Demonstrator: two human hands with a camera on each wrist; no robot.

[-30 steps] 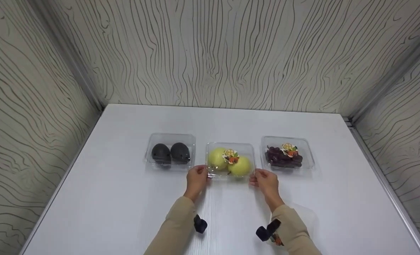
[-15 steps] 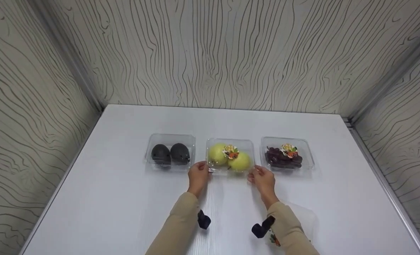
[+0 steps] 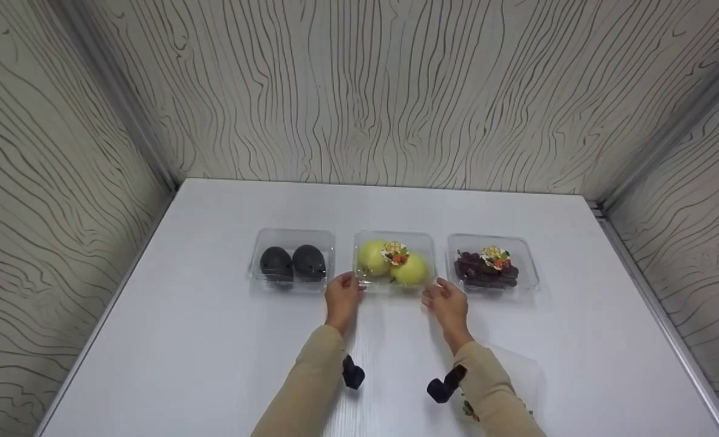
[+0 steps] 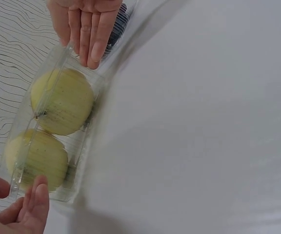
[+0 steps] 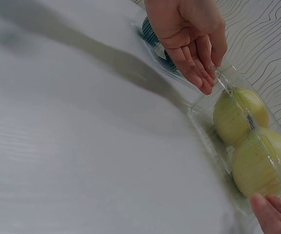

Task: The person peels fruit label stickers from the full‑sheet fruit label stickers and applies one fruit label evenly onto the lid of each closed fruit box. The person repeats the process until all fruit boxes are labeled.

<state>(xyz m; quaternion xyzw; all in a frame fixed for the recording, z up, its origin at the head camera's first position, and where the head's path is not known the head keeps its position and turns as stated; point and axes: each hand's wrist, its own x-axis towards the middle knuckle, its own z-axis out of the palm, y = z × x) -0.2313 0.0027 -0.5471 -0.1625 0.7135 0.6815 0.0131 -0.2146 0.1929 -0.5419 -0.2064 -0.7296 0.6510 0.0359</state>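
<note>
A clear plastic fruit box (image 3: pixel 421 241) with two yellow-green, apple-like fruits (image 3: pixel 373 257) rests on the white table in the head view. A round fruit-print sticker (image 3: pixel 395 254) is on its lid. My left hand (image 3: pixel 342 298) pinches the near left corner, thumb at the rim and fingers below it. At the near right corner my right hand (image 3: pixel 449 308) grips the same way. The left wrist view has the left hand (image 4: pixel 27 213) low and the right hand (image 4: pixel 88 27) at the top. Undersides of the fingers against the box are partly hidden.
Left of it stands a clear box (image 3: pixel 292 237) with two dark egg-shaped fruits and no visible sticker. On the right is a stickered box (image 3: pixel 520 246) of dark grapes. A whitish sheet (image 3: pixel 526 376) with colourful stickers lies partly under the right sleeve. Wood-patterned panels (image 3: pixel 359 91) surround the table.
Both hands have moved the box of yellow-green fruits away from me, roughly into line with the two other boxes. Those two boxes have stayed put.
</note>
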